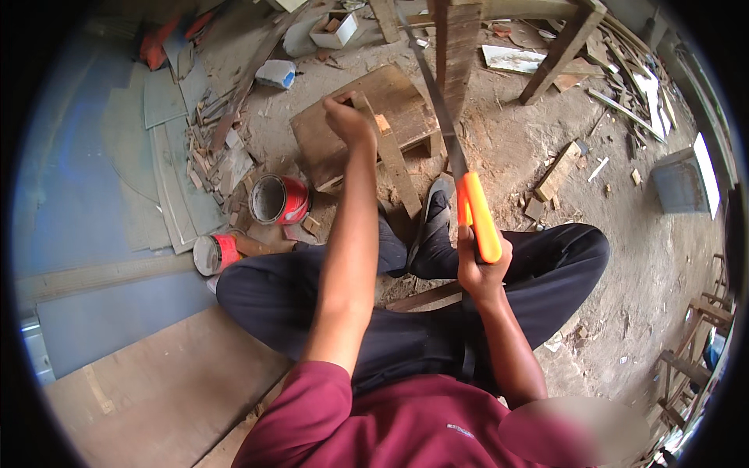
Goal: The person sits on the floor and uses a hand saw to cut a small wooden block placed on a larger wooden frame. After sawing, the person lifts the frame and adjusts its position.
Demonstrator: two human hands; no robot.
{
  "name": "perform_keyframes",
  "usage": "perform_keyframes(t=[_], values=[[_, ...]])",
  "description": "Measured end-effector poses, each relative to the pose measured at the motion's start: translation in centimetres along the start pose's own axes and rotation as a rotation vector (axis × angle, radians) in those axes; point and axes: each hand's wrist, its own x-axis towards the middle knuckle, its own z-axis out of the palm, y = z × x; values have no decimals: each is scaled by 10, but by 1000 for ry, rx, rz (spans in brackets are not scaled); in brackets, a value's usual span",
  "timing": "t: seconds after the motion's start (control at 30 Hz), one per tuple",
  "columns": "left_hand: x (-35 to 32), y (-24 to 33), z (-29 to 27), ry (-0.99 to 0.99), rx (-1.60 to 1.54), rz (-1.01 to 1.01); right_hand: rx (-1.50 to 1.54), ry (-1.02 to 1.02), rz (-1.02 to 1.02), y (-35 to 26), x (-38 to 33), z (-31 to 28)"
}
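My right hand is wrapped round the orange handle of a handsaw. Its long, narrow blade points up and away, past the right side of a low wooden stool. Across that stool lies a strip of wood, its near end sticking out over the edge toward my feet. A pale orange fresh patch shows on the strip. My left hand is closed at the strip's far end, pressing it on the stool top; the fingertips are partly hidden. The saw blade is apart from the strip.
Two red tins stand left of my legs, near glass sheets and wood scraps. An upright wooden post rises beyond the blade. Offcuts litter the floor at right, near a grey bin. A brown board lies at lower left.
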Motion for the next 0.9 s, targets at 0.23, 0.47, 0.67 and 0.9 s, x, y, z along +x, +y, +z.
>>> perform_keyframes(t=[0.23,0.47,0.67,0.9], values=[[-76,-41,-52,-534,293,383,-31,12,169,49,-23,-13],[-92,-48,-68,-334,746,267,30,-20,166,56,-14,3],[-95,-46,-79,-174,843,509,45,-41,179,47,-12,-3],[-96,-22,-98,-461,345,263,121,-27,227,51,-19,-14]])
